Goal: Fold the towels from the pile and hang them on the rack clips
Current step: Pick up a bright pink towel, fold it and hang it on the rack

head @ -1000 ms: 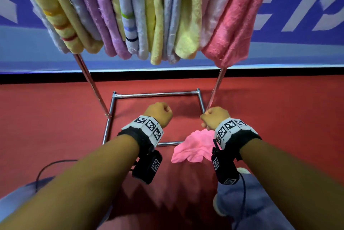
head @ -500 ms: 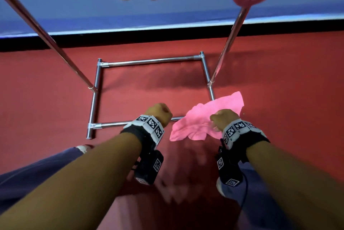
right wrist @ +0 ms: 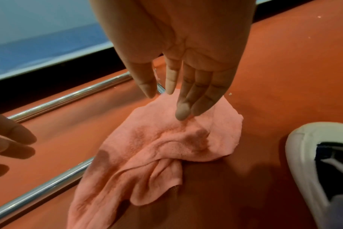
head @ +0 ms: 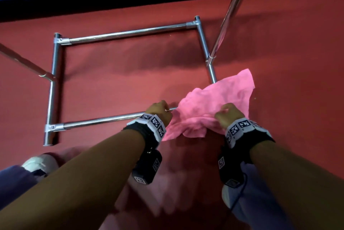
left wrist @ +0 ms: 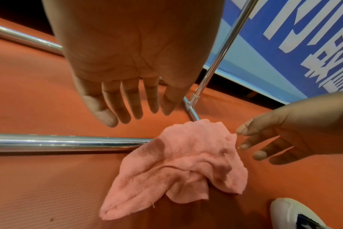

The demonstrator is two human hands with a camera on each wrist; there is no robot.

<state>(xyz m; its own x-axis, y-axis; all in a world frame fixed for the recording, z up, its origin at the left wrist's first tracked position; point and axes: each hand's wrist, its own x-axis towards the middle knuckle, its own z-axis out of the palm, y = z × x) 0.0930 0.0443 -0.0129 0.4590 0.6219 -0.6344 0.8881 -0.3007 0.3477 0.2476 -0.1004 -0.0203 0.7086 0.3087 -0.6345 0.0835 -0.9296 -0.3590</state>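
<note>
A crumpled pink towel [head: 214, 106] lies on the red floor, draped over the near right corner of the chrome rack base [head: 121, 34]. My left hand [head: 160, 109] hovers just left of the towel above the near base bar. In the left wrist view, my left hand [left wrist: 135, 113] is open with straight fingers and holds nothing. My right hand [head: 226, 113] is over the towel's near edge. Its straight fingers [right wrist: 183, 113] point down at the towel [right wrist: 166, 139], at or just above the cloth. The clips and hung towels are out of view.
A slanted chrome upright [head: 229, 11] rises from the right side of the base, and another [head: 24, 62] from the left. White shoes [head: 39, 162] [right wrist: 319, 162] stand close to the towel. A black strip and blue banner wall [left wrist: 303, 38] close off the far side.
The head view has tipped down, so the hung towels left the frame. Both hands have dropped toward the pink towel on the floor, the right one reaching over it.
</note>
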